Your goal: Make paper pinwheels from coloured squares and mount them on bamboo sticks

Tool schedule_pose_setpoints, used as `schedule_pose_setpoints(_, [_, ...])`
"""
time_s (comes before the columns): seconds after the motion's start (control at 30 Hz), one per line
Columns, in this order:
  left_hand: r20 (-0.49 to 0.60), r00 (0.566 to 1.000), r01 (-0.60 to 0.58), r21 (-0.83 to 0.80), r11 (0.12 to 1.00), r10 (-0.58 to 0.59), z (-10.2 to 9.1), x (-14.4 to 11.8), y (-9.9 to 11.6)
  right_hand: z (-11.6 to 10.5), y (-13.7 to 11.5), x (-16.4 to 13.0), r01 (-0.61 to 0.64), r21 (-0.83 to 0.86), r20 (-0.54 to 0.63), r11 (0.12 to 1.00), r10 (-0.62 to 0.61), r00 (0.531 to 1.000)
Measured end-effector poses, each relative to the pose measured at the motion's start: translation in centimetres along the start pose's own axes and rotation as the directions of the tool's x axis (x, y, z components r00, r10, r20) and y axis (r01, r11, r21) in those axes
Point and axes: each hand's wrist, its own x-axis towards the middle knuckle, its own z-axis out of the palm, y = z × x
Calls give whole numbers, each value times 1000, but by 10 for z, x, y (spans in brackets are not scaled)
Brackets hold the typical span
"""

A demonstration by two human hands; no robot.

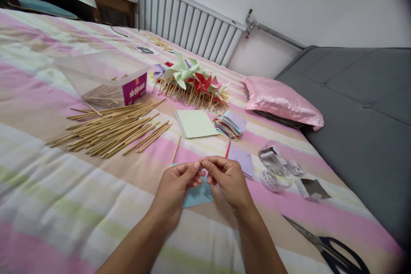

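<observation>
At ten o'clock you have one clear tub [135,90] and a stick heap [117,132] too overlapped to count; the striped bedspread [105,205] spreads wide at eight. Your left hand [173,186] and right hand [230,182] meet, pinched together on one tiny piece [201,162], too small to identify, above one blue sheet [196,195]. At four o'clock lies one pair of scissors [321,243], aimed toward your right hand; at two, the grey headboard [356,90] bounds the bed.

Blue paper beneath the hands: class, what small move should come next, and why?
Probably bring the tiny item, too small to identify, down to the blue paper: the left hand and right hand pinch it above that paper, and pinwheels beyond show dots at their centres.
</observation>
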Motion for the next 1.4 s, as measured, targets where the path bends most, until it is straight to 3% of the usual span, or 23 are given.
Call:
schedule_pose_setpoints(0.73, [-26, 999, -20, 56, 998, 22, 1, -1, 3, 4, -5, 0, 7, 57, 12, 998, -8, 1000])
schedule_pose_setpoints(1.4, [-31, 999, 11, 39, 999, -10, 1, -2, 1, 0, 0, -1, -14, 2, 7, 1000, 14, 1000])
